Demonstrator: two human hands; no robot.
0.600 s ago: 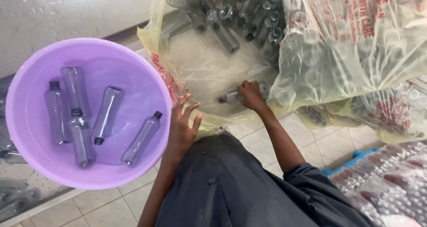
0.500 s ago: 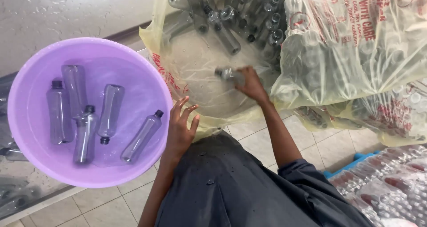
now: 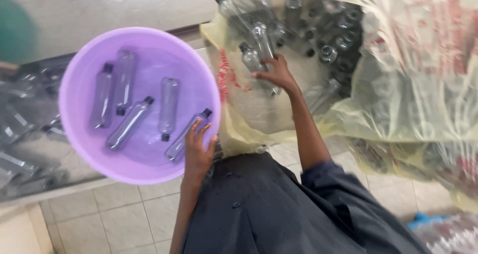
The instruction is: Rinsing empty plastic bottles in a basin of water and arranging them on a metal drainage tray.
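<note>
While both hands are in view, the readings below apply.

Left hand: left hand [image 3: 198,152] grips the near rim of the purple basin [image 3: 79,79]; fingers [image 3: 195,132] curl over the rim into the bowl, closed on it, with the thumb out of sight beneath.

Right hand: right hand [image 3: 277,73] is extended into the mouth of the yellow plastic sack [image 3: 398,99]; fingers are closed around the body of a clear bottle [image 3: 253,61] with a dark cap, cap end pointing up and left.

Held bottle position: inside the sack opening, at the right hand, well apart from the left hand and to the right of the basin rim.

Basin contents: five clear bottles with dark caps lie flat in the bowl. Nearest bottle [image 3: 188,135] lies tilted just beside the left fingertips; whether it touches them cannot be told. Middle bottle [image 3: 168,107] lies nearly upright in the view. Two more lie at the far left side and one slanted below them.

Sack contents: loose bottle heap [image 3: 318,35] fills the upper part of the sack, just beyond the right hand.

Obstructions: the sack's folded edge stands between basin and held bottle.

Surroundings: tiled floor [image 3: 119,214] below the basin; the person's dark garment [image 3: 259,209] fills the lower centre; blurred bottles [image 3: 20,129] lie left of the basin.
</note>
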